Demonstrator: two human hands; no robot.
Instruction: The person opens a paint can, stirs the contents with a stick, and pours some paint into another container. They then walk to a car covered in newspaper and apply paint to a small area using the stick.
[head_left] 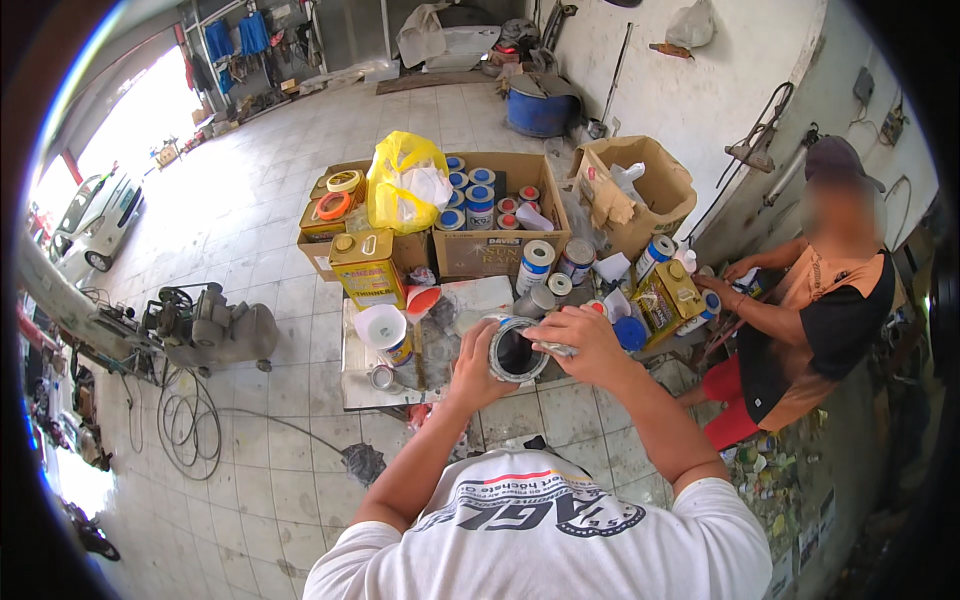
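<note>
My left hand (480, 362) is wrapped round the side of an open metal can (515, 352) with dark contents. My right hand (585, 340) grips a small greyish object (557, 349) at the can's right rim; I cannot make out what it is. Both hands are over the front of a cluttered work table (355, 335). Just left of them sit a white funnel-shaped cup (378, 325) and a small open tin (383, 378). Beyond them stand several cans (535, 268), a blue lid (628, 333) and yellow rectangular tins (362, 262).
Cardboard boxes (480, 255) with cans and a yellow bag (405, 185) fill the table's back. A co-worker (800, 330) stands at the right, hands among containers. An air compressor (215, 330) and coiled hose (190, 430) are on the left floor. A white car (100, 225) is beyond.
</note>
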